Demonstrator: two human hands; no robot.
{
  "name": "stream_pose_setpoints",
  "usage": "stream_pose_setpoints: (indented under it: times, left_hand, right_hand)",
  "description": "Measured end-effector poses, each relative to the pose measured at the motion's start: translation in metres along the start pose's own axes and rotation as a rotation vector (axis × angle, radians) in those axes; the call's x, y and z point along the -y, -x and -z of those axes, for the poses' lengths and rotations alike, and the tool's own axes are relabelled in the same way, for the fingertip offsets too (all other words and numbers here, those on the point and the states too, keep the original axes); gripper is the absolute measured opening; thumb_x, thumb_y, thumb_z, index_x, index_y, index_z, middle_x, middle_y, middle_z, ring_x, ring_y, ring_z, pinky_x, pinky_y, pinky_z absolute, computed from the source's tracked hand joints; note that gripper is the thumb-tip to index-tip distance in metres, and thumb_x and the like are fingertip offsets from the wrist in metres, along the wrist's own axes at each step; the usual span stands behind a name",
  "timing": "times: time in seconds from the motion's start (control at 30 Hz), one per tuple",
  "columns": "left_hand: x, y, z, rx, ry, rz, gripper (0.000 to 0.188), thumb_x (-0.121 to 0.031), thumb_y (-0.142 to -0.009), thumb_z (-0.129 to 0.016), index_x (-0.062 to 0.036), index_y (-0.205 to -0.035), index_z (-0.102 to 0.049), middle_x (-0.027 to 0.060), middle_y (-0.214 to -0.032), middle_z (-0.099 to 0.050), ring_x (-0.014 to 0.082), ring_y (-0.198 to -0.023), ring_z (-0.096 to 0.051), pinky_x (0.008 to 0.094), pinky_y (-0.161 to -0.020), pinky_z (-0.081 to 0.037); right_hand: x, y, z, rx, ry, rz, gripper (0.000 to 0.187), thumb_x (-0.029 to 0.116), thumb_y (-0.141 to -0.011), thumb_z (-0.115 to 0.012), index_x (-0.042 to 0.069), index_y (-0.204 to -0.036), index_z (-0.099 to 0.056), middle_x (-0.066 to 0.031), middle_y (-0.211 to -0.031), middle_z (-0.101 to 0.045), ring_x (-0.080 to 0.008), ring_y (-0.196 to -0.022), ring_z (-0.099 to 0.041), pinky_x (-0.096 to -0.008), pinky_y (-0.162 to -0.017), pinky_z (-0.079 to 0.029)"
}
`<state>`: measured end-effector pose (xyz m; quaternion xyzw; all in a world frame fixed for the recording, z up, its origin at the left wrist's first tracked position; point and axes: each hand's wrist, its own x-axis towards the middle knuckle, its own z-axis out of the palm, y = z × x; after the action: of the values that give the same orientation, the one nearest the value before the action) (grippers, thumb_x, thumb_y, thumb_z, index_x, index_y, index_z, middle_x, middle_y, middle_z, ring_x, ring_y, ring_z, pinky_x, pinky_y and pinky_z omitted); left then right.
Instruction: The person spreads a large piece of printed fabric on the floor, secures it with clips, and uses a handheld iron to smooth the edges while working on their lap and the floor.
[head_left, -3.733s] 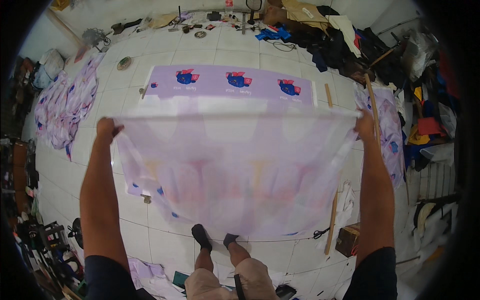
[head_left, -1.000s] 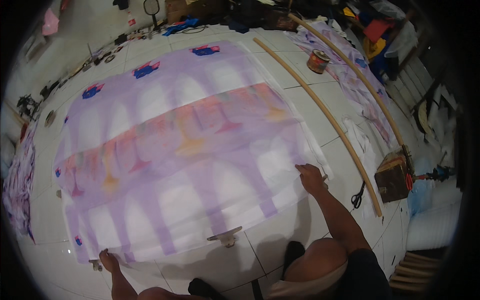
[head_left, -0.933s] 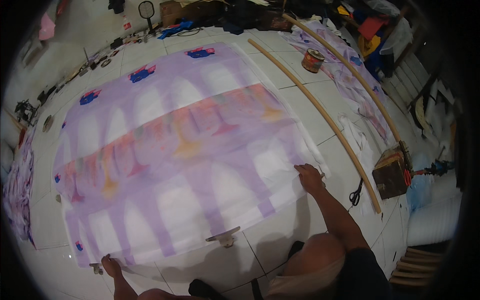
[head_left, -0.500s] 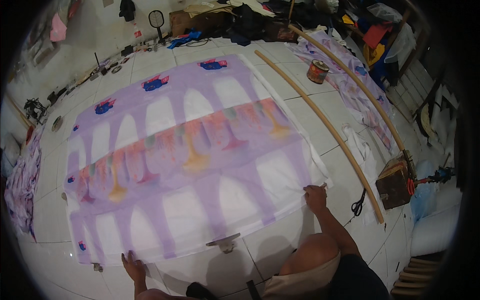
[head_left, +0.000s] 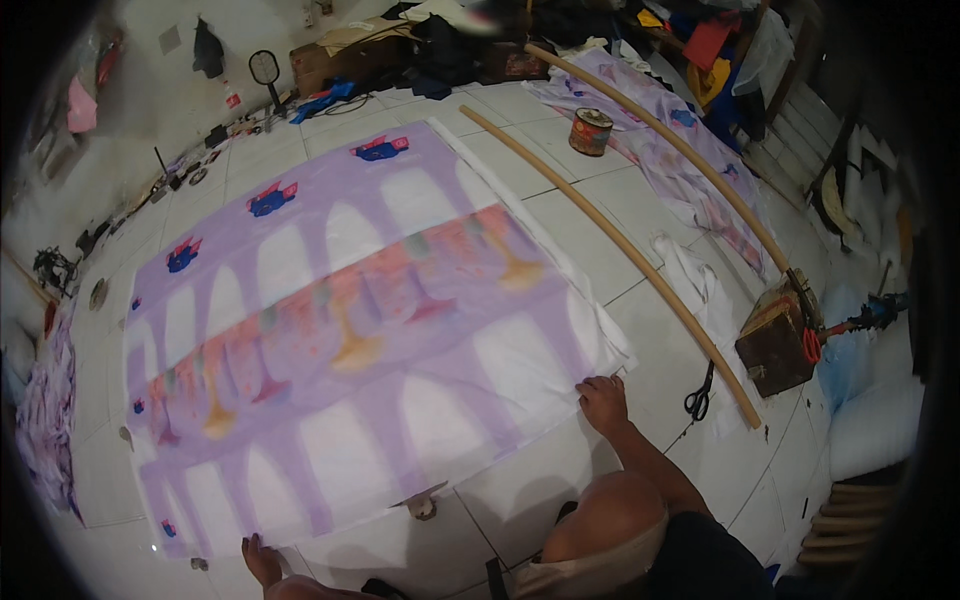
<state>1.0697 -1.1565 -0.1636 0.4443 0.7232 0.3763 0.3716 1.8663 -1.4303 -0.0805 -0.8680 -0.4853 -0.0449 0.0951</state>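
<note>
"What's that spread out on the tiled floor?"

"A large, thin printed cloth, pale lilac with rows of white arches."

"And across the middle?"

"An orange-pink band, with yellow and magenta shapes flaring out like stems. Three blue-and-red motifs line the far edge, smaller ones the left side."

"Is it flat?"

"Mostly; its white right-hand margin wrinkles toward the near corner."

A fisheye camera on the person's head looks slantwise down, from near, at the cloth on the floor, spread from centre toward eight o'clock; the wall shows at ten, a knee at five.
</note>
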Motion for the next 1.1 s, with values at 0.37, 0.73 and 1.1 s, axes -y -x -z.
stream_pose_setpoints:
  times: [0.37, 0.73, 1.1]
  left_hand:
    - [-0.038, 0.014, 0.006, 0.179, -0.884, -0.444, 0.05, -0.006, -0.075, -0.063, 0.0073, -0.124, -0.058, 0.0276, -0.123, -0.058, 0.0428, -0.116, -0.056, 0.0445, -0.104, -0.045]
    - [-0.188, -0.036, -0.04, 0.69, -1.192, -0.439, 0.066, -0.028, -0.075, -0.083, -0.0008, -0.129, -0.056, 0.0215, -0.123, -0.064, 0.0374, -0.114, -0.061, 0.0434, -0.098, -0.049]
    - [-0.329, 0.206, -0.367, 1.263, -0.868, -1.128, 0.051, -0.031, -0.082, -0.077, -0.0082, -0.125, -0.062, 0.0197, -0.131, -0.058, 0.0364, -0.122, -0.055, 0.0438, -0.104, -0.044]
  right_hand:
    - [-0.009, 0.007, -0.003, 0.0, -0.077, 0.036, 0.023, 0.014, -0.081, -0.071, 0.014, -0.104, -0.07, -0.0036, -0.111, -0.065, -0.023, -0.113, -0.056, -0.0508, -0.109, -0.031]
    - [-0.016, 0.01, 0.033, -0.115, -0.29, -0.196, 0.035, 0.018, -0.085, -0.065, 0.009, -0.118, -0.064, -0.0111, -0.121, -0.063, -0.0308, -0.115, -0.058, -0.0464, -0.102, -0.04]
    - [-0.055, 0.065, -0.008, 0.105, -0.841, -1.056, 0.055, 0.052, -0.092, -0.065, 0.001, -0.113, -0.063, -0.0065, -0.082, -0.062, -0.014, -0.067, -0.058, -0.0287, -0.054, -0.047]
